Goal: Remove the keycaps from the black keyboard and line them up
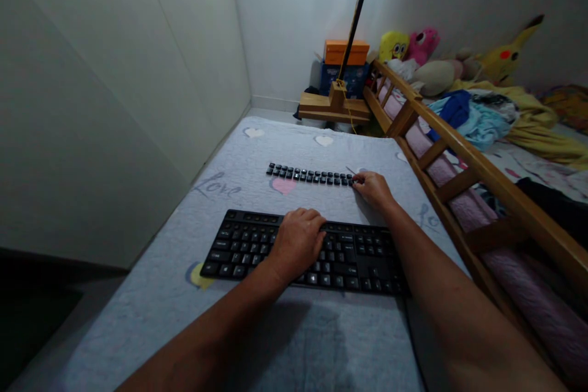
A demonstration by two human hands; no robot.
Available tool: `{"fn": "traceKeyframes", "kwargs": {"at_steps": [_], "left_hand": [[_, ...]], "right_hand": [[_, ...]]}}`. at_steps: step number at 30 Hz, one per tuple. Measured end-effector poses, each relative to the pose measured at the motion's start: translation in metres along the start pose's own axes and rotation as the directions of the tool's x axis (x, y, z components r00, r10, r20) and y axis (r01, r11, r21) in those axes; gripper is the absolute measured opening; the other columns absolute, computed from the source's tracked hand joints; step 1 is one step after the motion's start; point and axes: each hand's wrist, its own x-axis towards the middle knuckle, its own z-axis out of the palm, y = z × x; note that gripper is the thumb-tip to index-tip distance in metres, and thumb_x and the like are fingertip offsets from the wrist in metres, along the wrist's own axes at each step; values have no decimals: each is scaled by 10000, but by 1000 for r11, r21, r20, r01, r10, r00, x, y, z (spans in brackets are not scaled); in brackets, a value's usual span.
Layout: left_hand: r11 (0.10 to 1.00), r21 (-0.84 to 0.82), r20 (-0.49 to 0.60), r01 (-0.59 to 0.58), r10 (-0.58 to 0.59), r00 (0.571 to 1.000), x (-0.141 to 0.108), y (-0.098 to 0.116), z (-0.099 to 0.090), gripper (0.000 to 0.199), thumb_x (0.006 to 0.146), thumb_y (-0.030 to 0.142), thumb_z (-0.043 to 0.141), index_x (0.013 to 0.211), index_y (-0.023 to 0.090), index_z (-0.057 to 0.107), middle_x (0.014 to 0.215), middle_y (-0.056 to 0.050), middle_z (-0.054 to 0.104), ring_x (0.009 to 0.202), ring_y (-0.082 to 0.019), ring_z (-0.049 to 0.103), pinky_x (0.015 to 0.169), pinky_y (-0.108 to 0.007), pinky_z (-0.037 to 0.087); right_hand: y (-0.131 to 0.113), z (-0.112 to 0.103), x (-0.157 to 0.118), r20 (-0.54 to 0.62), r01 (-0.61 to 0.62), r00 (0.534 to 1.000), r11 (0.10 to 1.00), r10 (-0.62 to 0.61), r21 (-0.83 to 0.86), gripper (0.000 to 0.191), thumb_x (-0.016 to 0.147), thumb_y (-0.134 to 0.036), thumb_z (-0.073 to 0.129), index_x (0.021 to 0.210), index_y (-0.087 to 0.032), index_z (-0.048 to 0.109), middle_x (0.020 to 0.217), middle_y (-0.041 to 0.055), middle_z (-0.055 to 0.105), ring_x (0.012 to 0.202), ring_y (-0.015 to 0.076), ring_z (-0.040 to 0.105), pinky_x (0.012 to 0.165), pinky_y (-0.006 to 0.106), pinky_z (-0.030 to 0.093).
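A black computer keyboard (353,263) lies on the cloth-covered surface, some of its keys hidden by my hands and arms. My left hand (298,239) rests across its middle, the fingers curled over the back edge. Beyond the keyboard, loose black keycaps (310,175) are set out in two neat rows. At the right end of these rows is my right hand (371,188), its fingers pinched together at the last keycaps. A thin, rod-like tool (350,170) sticks out from those fingers toward the upper left; its kind is not clear. Whether a keycap is also between the fingertips, I cannot tell.
The pale cloth (220,162) has hearts and lettering on it. A wooden bed rail (459,141) runs along the right, with clothes and plush toys behind it. At the back stand a wooden base with a pole (337,98) and an orange box (345,52). A cable (413,343) trails toward me.
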Motion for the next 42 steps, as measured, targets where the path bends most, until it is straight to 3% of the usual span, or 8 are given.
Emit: {"fn": "traceKeyframes", "kwargs": {"at_steps": [8,14,16,19,22,25,31,42], "left_hand": [[1000,-4,-4,-2,2,1000,-1,-1,2,166,865,216,565,1012,192,640,1017,-52,648,1005,-222,560,917,-395,438],[1000,0,-3,-2,2,1000,0,-2,2,164,866,216,564,1007,192,644,1006,-47,649,991,-220,560,902,-390,440],[1000,3,-3,-2,2,1000,0,-2,2,166,867,211,559,1008,190,645,1006,-47,649,990,-221,559,900,-388,442],[1000,6,-3,-4,4,1000,0,-1,1,172,863,193,556,1010,187,645,1010,-50,650,988,-222,560,895,-385,446],[1000,8,-2,-9,9,1000,0,-1,1,178,857,178,555,1010,185,646,1013,-50,653,987,-223,562,891,-386,451],[1000,5,-7,-11,11,1000,0,-2,3,176,858,174,551,1004,187,648,1024,-52,653,1001,-221,561,907,-387,448],[1000,15,-21,-13,13,1000,-1,-3,5,187,865,188,543,1021,192,645,1029,-52,652,1002,-226,560,904,-394,446],[1000,23,5,-1,1,1000,0,0,2,192,867,186,527,1016,189,649,1032,-61,653,1006,-226,558,907,-394,443]], "right_hand": [[-3,-3,-2,-38,12,999,999,-10,51,243,721,-186,640,937,-180,753,825,60,730,738,176,629,686,255,422],[-14,-27,-12,-134,37,991,986,-15,160,276,801,-291,509,858,-156,743,838,76,722,813,205,637,739,287,443],[-19,-40,-22,-188,38,982,966,12,257,362,837,-310,407,872,-146,727,829,74,710,771,194,633,708,291,456],[-29,-61,-47,-250,95,966,804,68,588,367,829,-310,365,789,-145,690,714,52,662,624,164,584,620,291,453],[-38,-78,-80,-254,152,967,757,19,636,389,871,-348,343,756,-168,668,691,32,611,661,154,562,627,275,438],[-44,-85,-114,-125,48,991,750,47,660,398,918,-404,336,796,-175,638,630,3,540,547,130,482,504,250,374],[-56,-75,-158,27,57,996,852,-83,520,305,937,-382,412,812,-193,615,697,-9,578,662,143,545,612,251,403],[-72,-41,-168,-203,207,970,883,-131,422,148,878,-263,527,769,-196,603,715,2,637,678,154,596,660,255,437]]}}
